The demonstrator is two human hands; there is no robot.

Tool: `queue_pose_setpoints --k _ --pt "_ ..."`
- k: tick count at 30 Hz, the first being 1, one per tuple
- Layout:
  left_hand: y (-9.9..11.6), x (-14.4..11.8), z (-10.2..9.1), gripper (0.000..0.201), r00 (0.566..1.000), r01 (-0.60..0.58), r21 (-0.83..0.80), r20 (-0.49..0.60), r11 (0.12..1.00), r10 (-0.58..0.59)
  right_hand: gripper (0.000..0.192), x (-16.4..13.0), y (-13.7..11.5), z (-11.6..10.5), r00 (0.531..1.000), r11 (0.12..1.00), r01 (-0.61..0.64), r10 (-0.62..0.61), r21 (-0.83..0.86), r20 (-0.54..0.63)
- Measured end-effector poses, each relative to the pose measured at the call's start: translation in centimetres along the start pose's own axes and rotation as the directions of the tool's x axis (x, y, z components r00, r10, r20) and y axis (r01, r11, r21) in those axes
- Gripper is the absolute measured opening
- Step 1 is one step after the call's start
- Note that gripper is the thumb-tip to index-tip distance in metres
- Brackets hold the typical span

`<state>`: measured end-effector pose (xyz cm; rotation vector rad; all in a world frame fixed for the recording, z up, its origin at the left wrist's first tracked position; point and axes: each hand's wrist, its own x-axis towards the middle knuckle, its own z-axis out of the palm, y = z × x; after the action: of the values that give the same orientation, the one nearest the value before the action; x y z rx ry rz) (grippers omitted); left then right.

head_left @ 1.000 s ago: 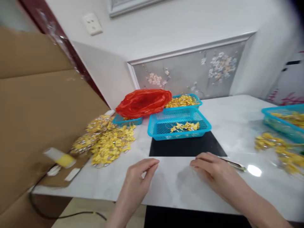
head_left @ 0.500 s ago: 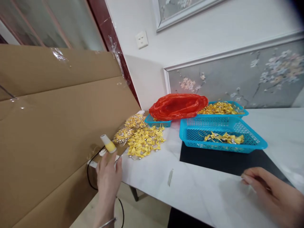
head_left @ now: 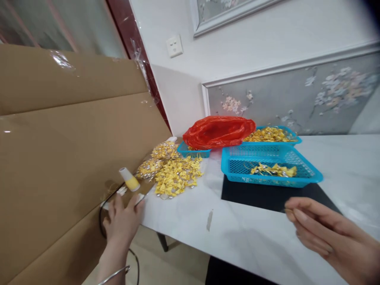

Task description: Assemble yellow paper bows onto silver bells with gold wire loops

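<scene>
**Our left hand has left the middle of the counter for the white block**

The white block (head_left: 105, 205) lies at the far left of the counter (head_left: 184, 215), on a piece of cardboard, and our left hand (head_left: 121, 221) is over it, hiding its middle. A second ago this hand was out in front of the blue basket (head_left: 270, 182), level with the other; now the two are well apart and our view has swung left. The left fingers are spread and loose, grasping nothing that we can see; whether they touch the block, we cannot tell. Just beyond them stands the tilted yellow-and-white cone (head_left: 130, 179).

Our right hand (head_left: 287, 211) remains by the black mat (head_left: 249, 194), thumb and fingertips together; anything thin pinched there is too small to make out. So we judge the work is split: one side is reaching out, the other is waiting.

Farther out, the pile of yellow pieces (head_left: 176, 176) and the row of yellow pieces (head_left: 274, 170) inside the basket look unchanged. The red bag (head_left: 218, 132) sits behind.
</scene>
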<state>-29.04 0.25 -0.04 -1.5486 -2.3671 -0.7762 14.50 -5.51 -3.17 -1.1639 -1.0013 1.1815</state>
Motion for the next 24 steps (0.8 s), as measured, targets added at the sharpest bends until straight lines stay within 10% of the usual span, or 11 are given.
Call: queue_pose_setpoints --k 7,10,13,16,24 --pt "9.4 -5.2 0.2 0.046 0.994 -0.024 -0.569 0.075 0.822 0.081 0.028 -0.5 -3.8 2.4 0.988 0.942 -0.062 0.011 0.330 0.153" --pt "15.3 -10.6 0.6 0.040 0.776 0.383 -0.824 0.532 0.418 0.339 0.019 -0.6 -4.8 3.1 0.978 0.903 -0.006 -0.084 0.429 0.192" --pt "19.6 -14.3 0.6 0.039 0.521 0.740 -0.657 0.695 0.144 0.495 0.016 -0.9 -5.2 3.2 0.976 0.897 0.036 -0.125 0.440 0.177" --pt "21.2 -15.4 0.3 0.032 0.380 0.872 -0.486 0.747 0.057 0.546 0.016 -1.2 -5.2 2.8 0.974 0.908 0.054 -0.139 0.415 0.177" --pt "20.7 -15.7 1.6 0.025 0.390 0.783 -0.599 0.682 0.167 0.619 0.022 -1.2 -4.4 2.7 0.983 0.921 0.040 -0.105 0.387 0.149"
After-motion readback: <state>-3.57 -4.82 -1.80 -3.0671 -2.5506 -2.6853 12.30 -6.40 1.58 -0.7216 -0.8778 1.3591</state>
